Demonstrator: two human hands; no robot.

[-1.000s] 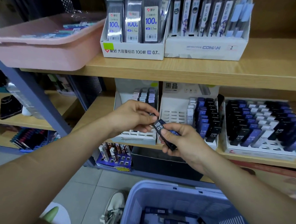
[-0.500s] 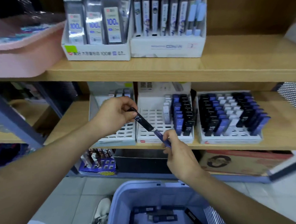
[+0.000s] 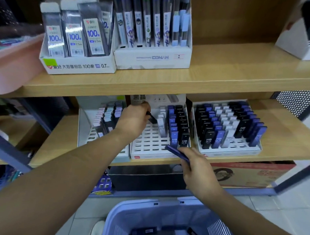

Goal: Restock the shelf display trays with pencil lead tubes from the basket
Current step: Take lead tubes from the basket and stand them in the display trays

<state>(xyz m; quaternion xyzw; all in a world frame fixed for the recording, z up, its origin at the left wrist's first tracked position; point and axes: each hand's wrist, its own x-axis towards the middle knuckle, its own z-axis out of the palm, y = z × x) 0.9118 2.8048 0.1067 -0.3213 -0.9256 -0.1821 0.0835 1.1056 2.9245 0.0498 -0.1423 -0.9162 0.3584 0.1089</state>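
Lavender-blue plastic forms the basket (image 3: 129,215) at the bottom centre of the frame, with several dark pencil lead tubes (image 3: 146,231) lying flat inside it. Above it, at mid-frame, three white slotted display trays sit side by side on the lower shelf (image 3: 281,139). The middle tray (image 3: 150,141) has rows of upright white, blue and black tubes marked HB 0.5 along its right side. The right tray (image 3: 237,150) is nearly full.

The left hand (image 3: 133,120) reaches over the middle tray, fingers curled together around a black tube (image 3: 152,118) that tilts down beside the white row. The right hand (image 3: 199,170), at the tray's front edge, pinches a blue-violet tube (image 3: 176,152) between thumb and fingers, slantwise.

The fist hides the black tube's upper part, and it is unclear whether its tip touches the tray. The lower frame edge cuts off the basket, and the print on its tubes is blurred.

The shelves are light wood. The upper shelf (image 3: 222,79) carries two white cartons (image 3: 152,59) of lead packs, beside a pink bin (image 3: 15,63) at upper left. Pale floor tiles (image 3: 270,205) show at lower right.
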